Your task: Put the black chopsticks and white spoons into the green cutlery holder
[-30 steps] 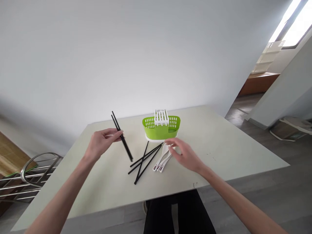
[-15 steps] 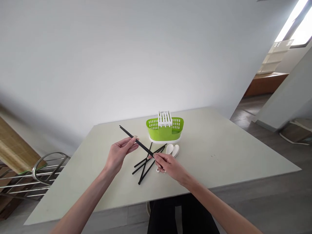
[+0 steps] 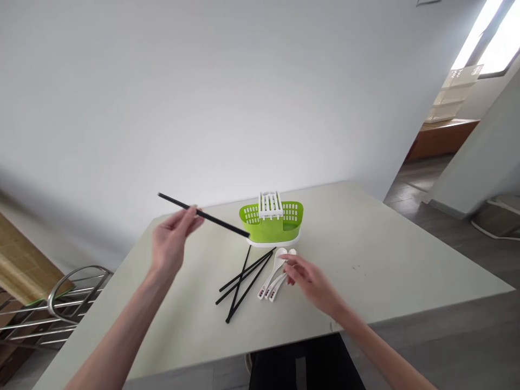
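My left hand (image 3: 173, 233) pinches a pair of black chopsticks (image 3: 223, 222), raised above the table and tilted, with their thicker ends toward the basket. My right hand (image 3: 311, 279) hovers over the white spoons (image 3: 268, 277), its fingers slightly bent and apart, holding nothing; it hides part of their bowls. Several more black chopsticks (image 3: 239, 284) lie crossed on the table, left of the spoons. Behind them stands a green basket (image 3: 268, 234) with slotted sides, a white base and a white slatted piece (image 3: 270, 206) across its middle.
The pale table (image 3: 365, 233) reaches back to a white wall (image 3: 252, 97). To the left is a metal rack (image 3: 60, 303) beside a bamboo mat (image 3: 28, 260). My dark-clothed legs (image 3: 304, 363) are below the table's front edge.
My right hand has let go of the chopstick pair and moved right, its fingers now apart. My left hand has carried the pair up and to the left.
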### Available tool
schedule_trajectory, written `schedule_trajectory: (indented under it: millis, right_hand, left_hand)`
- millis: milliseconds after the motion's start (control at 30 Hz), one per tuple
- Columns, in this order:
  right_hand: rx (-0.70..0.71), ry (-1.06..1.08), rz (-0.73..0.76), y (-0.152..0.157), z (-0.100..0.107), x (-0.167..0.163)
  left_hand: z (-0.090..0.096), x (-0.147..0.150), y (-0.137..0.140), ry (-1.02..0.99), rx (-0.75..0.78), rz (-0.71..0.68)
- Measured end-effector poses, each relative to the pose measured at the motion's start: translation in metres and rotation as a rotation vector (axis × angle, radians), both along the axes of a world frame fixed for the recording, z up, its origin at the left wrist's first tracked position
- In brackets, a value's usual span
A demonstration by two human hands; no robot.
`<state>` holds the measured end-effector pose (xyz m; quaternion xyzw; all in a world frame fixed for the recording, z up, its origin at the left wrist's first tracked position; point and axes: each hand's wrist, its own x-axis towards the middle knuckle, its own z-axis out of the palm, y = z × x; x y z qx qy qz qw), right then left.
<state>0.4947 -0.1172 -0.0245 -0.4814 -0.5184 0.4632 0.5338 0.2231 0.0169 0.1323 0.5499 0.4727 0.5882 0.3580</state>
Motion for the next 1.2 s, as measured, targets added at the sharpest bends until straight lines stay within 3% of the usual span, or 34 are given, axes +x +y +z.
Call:
schedule_trajectory:
  millis: [100, 167, 367, 533, 733, 933, 1200]
  right_hand:
    - [-0.003, -0.195, -0.230, 0.006, -0.022, 0.036]
    - [0.031, -0.297, -0.325, 0.017, -0.027, 0.052]
    - [0.269, -0.566, -0.312, 0.070, -0.017, 0.058]
    - [0.280, -0.767, -0.303, 0.098, -0.020, 0.060]
    - [0.275, -0.778, -0.308, 0.109, -0.027, 0.066]
    - [0.270, -0.743, -0.289, 0.113, -0.031, 0.069]
    - [0.258, -0.594, -0.279, 0.078, -0.036, 0.075]
  left_hand:
    - [0.019, 0.010, 0.034, 0.036, 0.141, 0.043]
    - [0.019, 0.026, 0.057, 0.058, 0.137, 0.026]
    - [-0.021, 0.085, 0.108, 0.273, 0.022, -0.136]
    - [-0.045, 0.110, 0.122, 0.517, 0.019, -0.220]
    - [-0.053, 0.118, 0.137, 0.743, 0.015, -0.181]
    - [-0.058, 0.119, 0.157, 0.790, -0.026, -0.160]
    - [-0.069, 0.112, 0.162, 0.789, 0.088, -0.114]
